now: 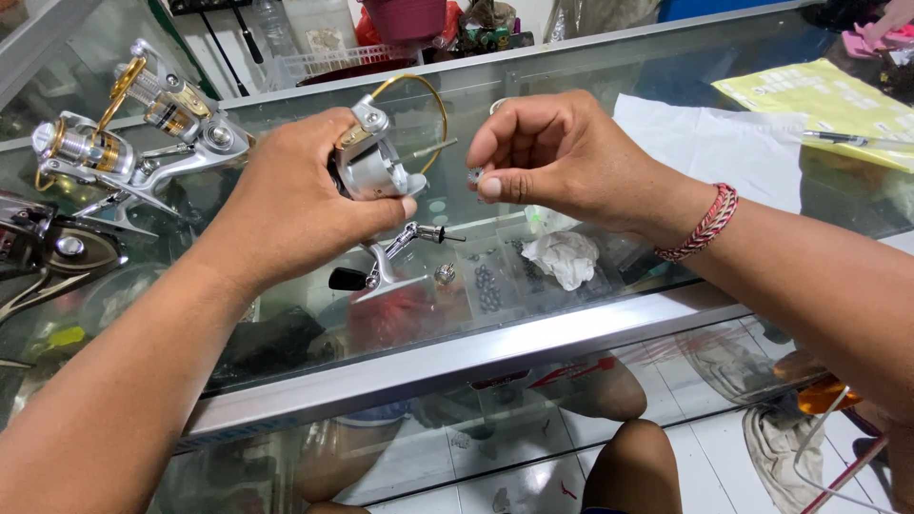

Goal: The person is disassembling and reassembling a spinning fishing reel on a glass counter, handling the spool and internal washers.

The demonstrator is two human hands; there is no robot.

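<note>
Two hands [314,190] [552,157] hold reel [376,167], small part [475,175].

spare silver-gold reel [124,133], white paper [724,143], yellow sheet [828,100], pen [857,140]

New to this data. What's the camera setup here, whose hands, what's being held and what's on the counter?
There is one picture, from a camera worn on a person's head and looking down at their own two bare hands over a glass counter; no robot is involved.

The left hand grips a silver fishing reel with a gold wire bail. Its handle arm hangs below the hand. The right hand, with a red braided bracelet on its wrist, pinches a tiny metal part at its fingertips, close to the reel but apart from it.

On the glass to the left lie a silver-and-gold reel and part of a darker one. To the right are a white sheet, a yellow paper and a pen. Small items show under the glass.
</note>
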